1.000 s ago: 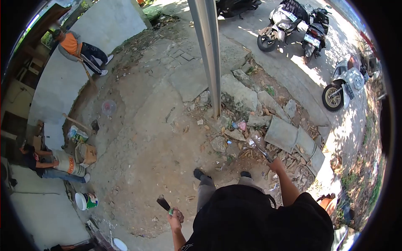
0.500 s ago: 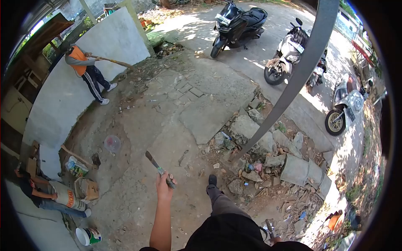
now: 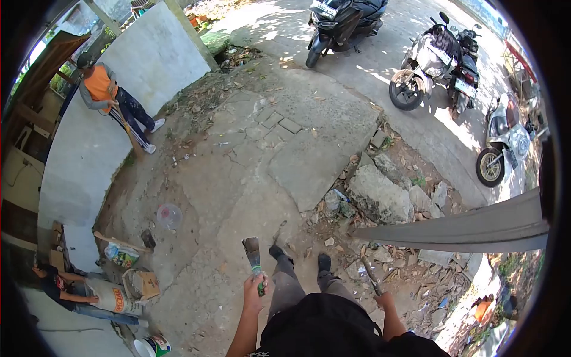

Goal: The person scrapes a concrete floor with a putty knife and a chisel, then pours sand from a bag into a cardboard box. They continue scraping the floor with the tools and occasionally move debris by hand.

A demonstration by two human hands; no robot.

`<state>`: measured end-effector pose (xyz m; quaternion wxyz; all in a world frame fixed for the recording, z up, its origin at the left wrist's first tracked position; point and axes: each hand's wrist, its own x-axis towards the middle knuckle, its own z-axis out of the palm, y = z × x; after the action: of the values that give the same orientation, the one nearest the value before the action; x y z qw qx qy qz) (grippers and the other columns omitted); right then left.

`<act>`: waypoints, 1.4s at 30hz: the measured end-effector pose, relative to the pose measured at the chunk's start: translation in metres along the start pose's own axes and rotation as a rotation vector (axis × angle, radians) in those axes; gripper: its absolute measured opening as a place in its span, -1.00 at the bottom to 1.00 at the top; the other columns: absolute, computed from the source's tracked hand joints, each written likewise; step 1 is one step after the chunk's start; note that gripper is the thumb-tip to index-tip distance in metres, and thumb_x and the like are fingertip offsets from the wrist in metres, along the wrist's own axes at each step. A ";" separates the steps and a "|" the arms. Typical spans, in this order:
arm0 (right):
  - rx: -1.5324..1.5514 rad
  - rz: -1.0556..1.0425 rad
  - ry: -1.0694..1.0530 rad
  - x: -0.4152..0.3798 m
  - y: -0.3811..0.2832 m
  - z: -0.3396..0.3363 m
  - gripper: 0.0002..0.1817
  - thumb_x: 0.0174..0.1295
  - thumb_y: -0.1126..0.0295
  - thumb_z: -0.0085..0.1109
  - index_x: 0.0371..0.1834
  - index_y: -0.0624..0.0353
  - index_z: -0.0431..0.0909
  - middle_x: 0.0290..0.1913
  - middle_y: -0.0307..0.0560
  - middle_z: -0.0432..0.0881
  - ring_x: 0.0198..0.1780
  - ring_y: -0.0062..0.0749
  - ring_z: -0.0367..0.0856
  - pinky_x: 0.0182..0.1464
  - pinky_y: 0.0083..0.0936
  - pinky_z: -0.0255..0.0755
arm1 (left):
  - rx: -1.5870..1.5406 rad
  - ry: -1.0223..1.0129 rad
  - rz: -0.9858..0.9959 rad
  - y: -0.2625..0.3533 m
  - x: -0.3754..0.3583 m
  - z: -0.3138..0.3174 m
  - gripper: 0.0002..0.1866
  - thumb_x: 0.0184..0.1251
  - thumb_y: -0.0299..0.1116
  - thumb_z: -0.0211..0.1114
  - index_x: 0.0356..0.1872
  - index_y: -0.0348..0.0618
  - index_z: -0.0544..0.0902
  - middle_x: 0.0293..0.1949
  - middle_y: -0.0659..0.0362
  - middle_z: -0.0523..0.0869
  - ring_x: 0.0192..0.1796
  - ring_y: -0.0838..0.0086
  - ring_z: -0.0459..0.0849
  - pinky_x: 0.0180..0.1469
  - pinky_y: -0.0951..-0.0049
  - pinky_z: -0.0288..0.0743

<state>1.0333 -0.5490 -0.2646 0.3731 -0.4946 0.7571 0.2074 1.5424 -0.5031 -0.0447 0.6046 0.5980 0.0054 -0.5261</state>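
Observation:
My left hand (image 3: 254, 294) is closed around the green handle of a scraper (image 3: 252, 252), whose flat, worn blade points up and away from me. My right hand (image 3: 385, 300) grips a narrow grey-brown stick-like tool (image 3: 372, 275); its exact kind I cannot make out. Both hands are held out in front of my body, above the ground, one on each side of my legs. Below them lie cracked concrete (image 3: 238, 196) on the left and broken rubble (image 3: 380, 193) on the right.
A grey post (image 3: 464, 231) rises close on my right. At left, a person in an orange vest (image 3: 101, 86) holds a long-handled tool (image 3: 134, 134); another handles a sack (image 3: 113, 296) beside a bucket (image 3: 153, 346). A clear plastic tub (image 3: 169, 216) and motorbikes (image 3: 342, 27) stand farther off.
My view has shifted forward and both feet now show. The scraper has turned more upright, and my right hand has come further into view. The vested person's tool has swung downward.

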 end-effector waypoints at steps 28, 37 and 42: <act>0.201 0.294 -0.059 -0.122 -0.247 0.043 -0.57 0.07 0.10 0.34 -0.27 0.31 0.64 -0.54 0.07 0.67 -0.49 -0.13 0.72 -0.32 -0.25 0.60 | 0.460 -0.134 0.306 0.334 0.324 0.043 -0.77 0.40 -0.30 0.25 -0.42 -0.09 0.44 -0.62 0.32 0.39 -0.68 0.58 0.38 -0.65 0.50 0.28; 0.372 0.155 0.121 0.072 -0.372 -0.066 -0.34 0.30 -0.18 0.02 -0.04 0.30 0.62 -0.11 0.34 0.65 0.02 0.20 0.60 0.06 -0.04 0.46 | 0.311 -0.322 0.327 0.359 0.394 0.115 -0.72 0.35 -0.32 0.23 -0.55 -0.08 0.40 -0.68 0.30 0.40 -0.70 0.64 0.26 -0.63 0.56 0.08; 0.575 0.040 0.353 0.113 -0.457 -0.134 -0.52 0.36 -0.02 0.03 -0.05 0.24 0.53 -0.18 0.34 0.64 -0.07 0.28 0.58 -0.05 0.05 0.42 | 0.163 -0.394 0.225 0.336 0.437 0.160 -0.74 0.34 -0.33 0.19 -0.54 -0.08 0.39 -0.69 0.30 0.38 -0.67 0.61 0.31 -0.63 0.53 0.12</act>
<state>1.3719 -0.9024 -0.2415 0.3563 -0.3827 0.8470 -0.0962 1.8542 -0.9853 -0.0360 0.5985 0.5275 -0.2217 -0.5607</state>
